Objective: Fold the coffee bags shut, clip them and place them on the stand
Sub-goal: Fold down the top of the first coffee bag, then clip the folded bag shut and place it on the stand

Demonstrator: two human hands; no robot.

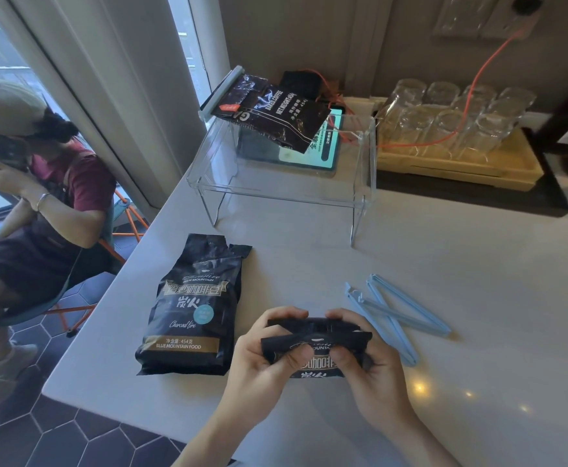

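My left hand [265, 352] and my right hand [367, 358] both grip a black coffee bag [316, 345] near the table's front, its top folded over between my fingers. A second black coffee bag [191, 308] lies flat to the left with its top open and crumpled. Two light blue clips [397, 315] lie crossed on the table just right of my hands. On the clear acrylic stand [286, 193] at the back rests a third black bag [272, 112], closed with a pale clip [220, 91] along its top.
A tablet [309, 153] lies under the stand. A beige tray [457, 166] with several upturned glasses sits at the back right, an orange cable running over it. A person sits on a stool beyond the table's left edge. The white table [478, 298] extends right.
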